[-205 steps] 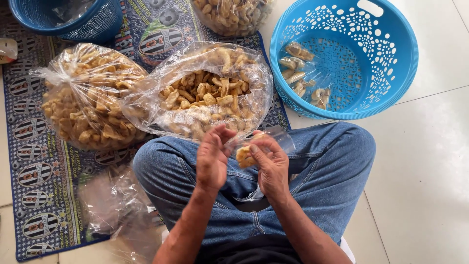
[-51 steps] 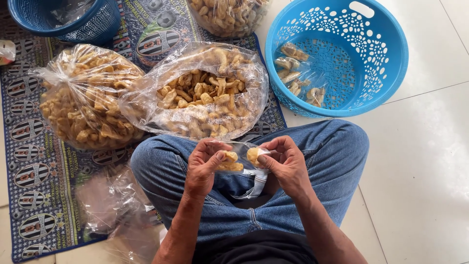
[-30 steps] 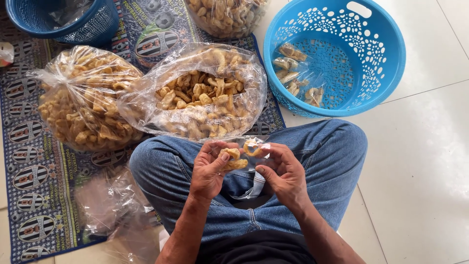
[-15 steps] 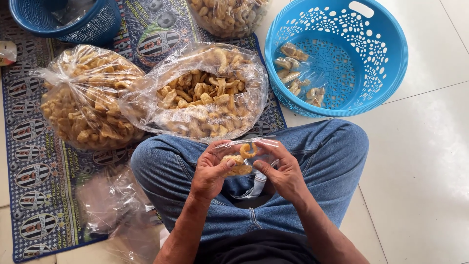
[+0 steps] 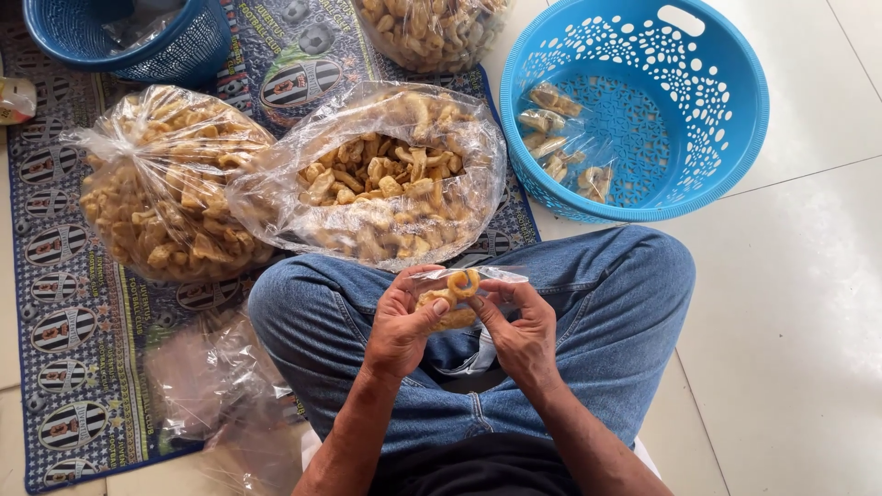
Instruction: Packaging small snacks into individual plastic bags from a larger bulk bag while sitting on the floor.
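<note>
Head view: left hand (image 5: pixel 400 321) and right hand (image 5: pixel 519 326) both pinch the small clear bag (image 5: pixel 457 298) of fried snacks over the lap. Its mouth, parted a second ago, now sits gathered between the fingertips, contents enclosed.

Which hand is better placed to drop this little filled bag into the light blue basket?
Probably the right hand: it already pinches the small bag, and the light blue basket sits on its side. The left hand would have to cross over.
</note>
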